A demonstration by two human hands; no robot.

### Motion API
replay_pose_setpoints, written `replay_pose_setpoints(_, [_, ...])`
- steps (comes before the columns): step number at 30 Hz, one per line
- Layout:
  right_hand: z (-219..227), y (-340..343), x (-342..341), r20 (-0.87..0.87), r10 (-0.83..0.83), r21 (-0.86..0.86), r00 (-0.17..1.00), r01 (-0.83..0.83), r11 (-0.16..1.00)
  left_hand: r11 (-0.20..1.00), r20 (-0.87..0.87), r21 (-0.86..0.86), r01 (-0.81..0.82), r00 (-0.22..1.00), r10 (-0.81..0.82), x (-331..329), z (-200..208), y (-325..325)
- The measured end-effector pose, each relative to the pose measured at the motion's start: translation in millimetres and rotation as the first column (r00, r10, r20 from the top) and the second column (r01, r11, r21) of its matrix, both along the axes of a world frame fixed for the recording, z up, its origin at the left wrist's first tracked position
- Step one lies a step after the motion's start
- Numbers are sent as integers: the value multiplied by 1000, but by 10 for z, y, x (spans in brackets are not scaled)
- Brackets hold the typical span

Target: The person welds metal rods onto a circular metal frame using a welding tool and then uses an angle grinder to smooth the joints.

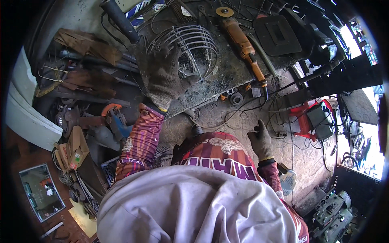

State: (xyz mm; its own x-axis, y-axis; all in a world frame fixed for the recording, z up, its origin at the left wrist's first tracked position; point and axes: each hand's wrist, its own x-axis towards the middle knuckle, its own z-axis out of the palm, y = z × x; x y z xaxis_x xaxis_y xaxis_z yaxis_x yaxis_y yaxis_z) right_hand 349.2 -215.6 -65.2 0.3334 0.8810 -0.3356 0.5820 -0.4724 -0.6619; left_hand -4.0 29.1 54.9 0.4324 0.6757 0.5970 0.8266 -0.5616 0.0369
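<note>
A round cage of bent metal rods (196, 34) rests on the dark, grimy worktop (227, 77). My left hand (162, 75), in a dirty knitted glove, grips the cage's left side, with the thumb stretched along its near edge. The fingertips are partly hidden among the rods. My right hand (261, 141), gloved too, hangs beside my right thigh, short of the worktop. Its fingers are apart and it holds nothing. An orange angle grinder (242, 40) lies to the right of the cage, its disc toward the far edge and its cord trailing over the near edge.
A dark welding mask (277, 35) lies right of the grinder. Cables (271, 109) trail across the floor to a red plastic stool (302, 121). On the left are metal bars, a blue power tool (118, 123) and an open cardboard box (75, 150). A greenish machine (332, 214) stands lower right.
</note>
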Motion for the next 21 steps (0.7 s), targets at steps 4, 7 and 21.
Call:
replay_pose_setpoints(4, [-33,-65,159,6,14,1,1000,-14,1000,998,-14,-56,-31,999,30,129,-28,-44])
replay_pose_setpoints(7, [-116,-110,281,5,-4,-56,1000,4,998,999,29,43,5,1000,-6,232,-20,-182])
replay_pose_setpoints(21, [-2934,-2312,1221,-211,534,-690,819,-512,512,875,152,-474,-98,970,191,223,-460,-607])
